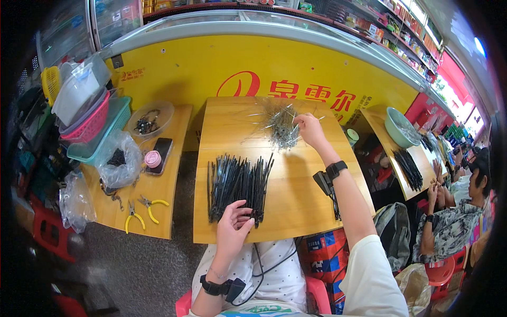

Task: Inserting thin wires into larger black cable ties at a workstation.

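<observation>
A dense row of thin black strips (238,179) lies side by side on the wooden table (227,121) before me. My left hand (235,221) is at the near end of these strips, its fingers curled and its thumb close to the fingertips; what they pinch, if anything, is too small to make out. Farther off, a loose heap of thin silvery wire-like pieces (283,129) spreads across the table. Reaching to the heap's right side, my right hand (309,128) has its fingertips pinched together, and anything between them is hidden.
On the left side table are yellow-handled pliers (153,210), a pink-lidded jar (153,158), a phone (163,150), a plastic bag (120,158) and stacked baskets (87,116). Another table at right holds a green basin (400,128) and black strips (407,170). A person (449,222) sits nearby.
</observation>
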The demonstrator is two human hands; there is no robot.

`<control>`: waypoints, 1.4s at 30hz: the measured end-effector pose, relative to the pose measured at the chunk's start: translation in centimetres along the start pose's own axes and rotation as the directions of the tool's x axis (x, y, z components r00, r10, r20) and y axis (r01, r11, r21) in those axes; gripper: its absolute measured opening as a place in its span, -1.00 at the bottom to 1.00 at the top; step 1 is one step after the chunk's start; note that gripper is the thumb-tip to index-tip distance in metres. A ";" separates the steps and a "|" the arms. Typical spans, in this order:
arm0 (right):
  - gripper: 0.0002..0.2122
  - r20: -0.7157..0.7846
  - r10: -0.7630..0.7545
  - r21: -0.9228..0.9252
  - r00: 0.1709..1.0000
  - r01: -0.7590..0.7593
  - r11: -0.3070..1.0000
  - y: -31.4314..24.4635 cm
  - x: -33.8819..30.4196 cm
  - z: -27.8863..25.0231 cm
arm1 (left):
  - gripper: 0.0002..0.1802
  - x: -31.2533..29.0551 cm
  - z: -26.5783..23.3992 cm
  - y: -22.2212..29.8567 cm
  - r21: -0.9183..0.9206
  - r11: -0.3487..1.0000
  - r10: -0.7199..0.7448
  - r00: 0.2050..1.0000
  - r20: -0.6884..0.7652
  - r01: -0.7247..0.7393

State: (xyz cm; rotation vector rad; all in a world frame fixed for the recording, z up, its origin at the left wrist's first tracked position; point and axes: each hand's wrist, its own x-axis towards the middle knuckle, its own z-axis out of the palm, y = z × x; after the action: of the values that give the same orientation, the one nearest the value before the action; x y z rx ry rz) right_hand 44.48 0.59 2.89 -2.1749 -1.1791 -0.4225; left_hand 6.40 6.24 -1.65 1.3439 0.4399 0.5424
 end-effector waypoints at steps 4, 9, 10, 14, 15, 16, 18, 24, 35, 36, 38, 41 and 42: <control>-0.86 -0.062 0.065 0.168 0.996 -0.054 0.984 -4.4 -0.9 -3.1 | -0.49 -0.2 0.0 -0.4 -0.059 0.998 0.010 1.000 0.000 -0.010; -0.85 0.215 0.064 0.750 0.975 -0.206 0.629 -16.9 -5.8 -10.9 | -0.58 -1.6 -0.2 0.1 -0.041 0.997 0.060 0.998 -0.010 -0.061; -0.86 0.211 0.042 0.773 0.977 -0.193 0.605 -18.8 -7.4 -12.1 | -0.60 -2.0 -0.2 0.3 -0.030 0.997 0.069 0.998 0.007 -0.069; -0.90 0.261 0.040 0.823 0.964 -0.244 0.513 -24.2 -14.0 -15.1 | -0.67 -4.2 0.1 2.0 0.022 0.994 0.109 0.993 0.045 -0.110; -0.90 0.272 0.045 0.824 0.961 -0.256 0.506 -25.2 -15.5 -15.7 | -0.69 -4.9 0.1 2.3 0.009 0.990 0.143 0.988 0.058 -0.144; -0.91 0.235 0.055 0.858 0.971 -0.233 0.457 -26.2 -17.1 -16.4 | -0.70 -5.6 0.3 2.8 0.050 0.986 0.153 0.986 0.068 -0.156; -0.92 0.134 0.101 0.901 0.986 -0.164 0.401 -27.2 -20.3 -17.1 | -0.68 -7.0 0.5 4.3 0.098 0.979 0.167 0.979 0.117 -0.179; -0.89 0.061 0.228 0.919 0.972 -0.144 0.366 -29.1 -26.7 -18.0 | -0.70 -11.1 2.0 7.1 0.047 0.977 0.192 0.954 0.229 -0.208; -0.93 -0.033 0.231 0.736 0.972 -0.133 0.664 -28.6 -27.8 -16.9 | -0.74 -13.2 3.9 7.0 0.078 0.956 0.262 0.943 0.203 -0.283; -0.93 -0.025 0.243 0.697 0.970 -0.158 0.699 -28.4 -27.8 -17.0 | -0.74 -13.1 3.9 6.9 0.086 0.961 0.244 0.953 0.178 -0.262; -0.92 0.040 0.262 0.654 0.964 -0.224 0.723 -27.8 -27.8 -17.0 | -0.75 -12.8 3.7 6.5 0.104 0.967 0.215 0.963 0.161 -0.233; -0.89 0.121 0.286 0.617 0.951 -0.297 0.729 -26.7 -27.7 -16.5 | -0.76 -12.4 4.0 5.9 0.105 0.957 0.250 0.953 0.173 -0.270; -0.89 0.183 0.267 0.628 0.946 -0.321 0.709 -26.3 -27.7 -16.4 | -0.74 -12.4 4.0 6.0 0.131 0.945 0.268 0.939 0.216 -0.300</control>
State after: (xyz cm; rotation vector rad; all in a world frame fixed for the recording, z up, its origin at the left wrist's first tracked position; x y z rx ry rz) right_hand 7.52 -17.02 9.97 -1.7065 -0.8149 0.2074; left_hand -1.82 -3.50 4.80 1.6143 0.1281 0.6151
